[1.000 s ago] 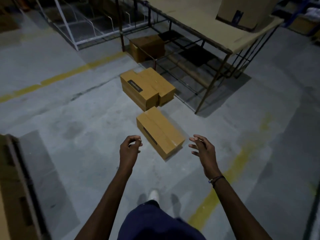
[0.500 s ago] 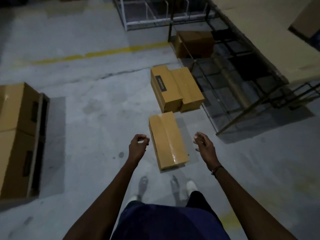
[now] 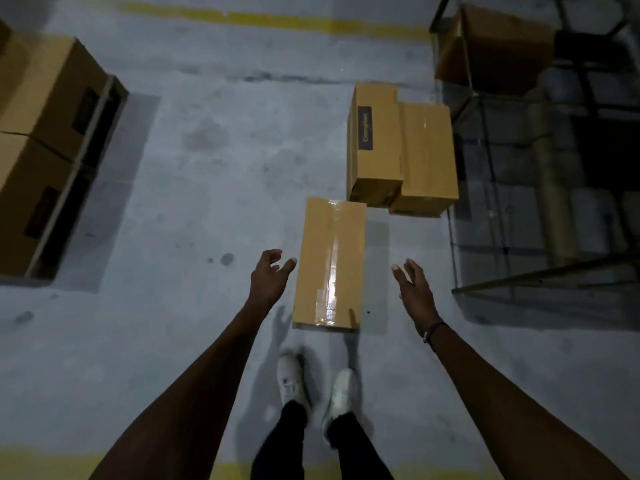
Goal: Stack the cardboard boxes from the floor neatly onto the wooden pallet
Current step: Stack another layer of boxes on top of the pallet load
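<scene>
The grey concrete floor [image 3: 194, 209] spread under me, crossed by a yellow line [image 3: 277, 20] at the far side. At my left, stacked boxes [image 3: 41, 109] sat on the wooden pallet [image 3: 74, 174], of which only an edge showed. To my right stood a metal rack [image 3: 519, 188] with a box [image 3: 498, 46] inside it. Two boxes [image 3: 401, 150] lay side by side on the floor just beside the rack. Nearer me, just in front of my white shoes [image 3: 317, 386], lay the taped box [image 3: 330, 263], lengthwise. My left hand [image 3: 268, 280] and right hand [image 3: 414, 289] were apart, fingers loose and spread, one on each side of that box, neither gripping it.
</scene>
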Motion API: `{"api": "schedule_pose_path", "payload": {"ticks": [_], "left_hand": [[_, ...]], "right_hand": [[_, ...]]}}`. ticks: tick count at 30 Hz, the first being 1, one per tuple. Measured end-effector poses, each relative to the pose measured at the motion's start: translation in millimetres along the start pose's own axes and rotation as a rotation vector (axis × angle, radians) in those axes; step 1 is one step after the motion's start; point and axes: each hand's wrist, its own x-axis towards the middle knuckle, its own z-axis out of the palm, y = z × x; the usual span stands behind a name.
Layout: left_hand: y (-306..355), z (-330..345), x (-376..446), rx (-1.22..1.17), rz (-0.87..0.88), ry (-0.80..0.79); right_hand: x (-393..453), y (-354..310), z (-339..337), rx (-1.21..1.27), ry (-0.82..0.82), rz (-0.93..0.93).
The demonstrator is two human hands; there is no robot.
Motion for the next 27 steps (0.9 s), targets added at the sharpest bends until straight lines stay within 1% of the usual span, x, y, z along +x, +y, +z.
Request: {"api": "schedule_pose_path", "payload": {"ticks": [3,7,12,16,18,22,27], "left_hand": [[-50,43,59,0.013,-0.019,-0.003],[-134,96,146,0.051,-0.021,-0.007],[-239,152,250,0.027,-0.041,0.005],[-303,184,315,-0.016,-0.062,-0.05],[-324,195,339,-0.047,-0.064,-0.086],[-343,203,361,-0.054,-0.057,-0.189],[-340,201,354,-0.025,0.04,-0.202]], "right_hand": [[69,50,23,-0.012,0.008,0.013],[161,131,64,-0.035,0.0,0.006],[269,233,112,-0.025,0.011,0.034],[336,291,143,-0.014,-0.013,0.019],[361,313,155,0.003,-0.029,0.0],[385,334,166,0.015,-0.063,-0.042],[384,333,165,0.012,-0.101,-0.079]]}}
